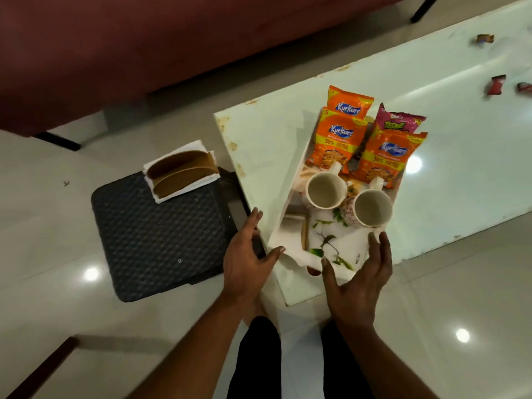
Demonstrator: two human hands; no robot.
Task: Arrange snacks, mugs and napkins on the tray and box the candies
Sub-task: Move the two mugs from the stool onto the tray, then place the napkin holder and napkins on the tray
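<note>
A white tray (pixel 277 236) lies on the pale table's near corner. Its far end holds three orange snack packets (pixel 338 139) and a pink packet (pixel 398 122). Two white mugs (pixel 325 190) (pixel 372 208) stand side by side in the middle. A white napkin with a green leaf print (pixel 334 246) lies at the near end. My left hand (pixel 247 260) is open at the tray's near left corner, thumb touching the rim. On the napkin's near right edge rests my right hand (pixel 357 280), fingers spread. Three wrapped candies (pixel 485 38) (pixel 496 84) (pixel 524 87) lie far right on the table.
A dark quilted stool (pixel 161 240) stands left of the table, carrying a brown holder with white napkins (pixel 181 171). A maroon sofa (pixel 144 38) runs along the back. The glossy tiled floor (pixel 57 283) surrounds everything. My dark-trousered legs (pixel 259 355) are below the table corner.
</note>
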